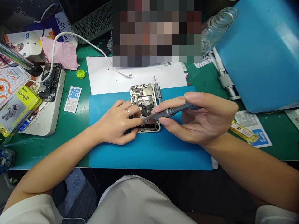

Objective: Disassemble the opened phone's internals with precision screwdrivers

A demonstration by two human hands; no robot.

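An opened smartphone (148, 91) lies on the blue mat, its circuit board and inner parts exposed. My left hand (121, 121), wearing a ring, rests at its left edge with fingers bent and closed over the lower half. Its fingertips meet a small greyish, shiny piece (145, 119) that I cannot identify. In my right hand (207, 116) a grey precision screwdriver (174, 111) is gripped between thumb and fingers, its tip pointing left at that piece. The tip's exact contact is hidden. A second grey screwdriver (158, 91) lies beside the phone's upper right edge.
Under the phone is a blue mat (149, 155), with white paper (100, 74) behind. A white cable (80, 37) arches over the left side. Battery boxes (20, 105) and another opened phone (49, 82) stand left. A glass jar (217, 28) and blue sheet (257, 53) occupy the right.
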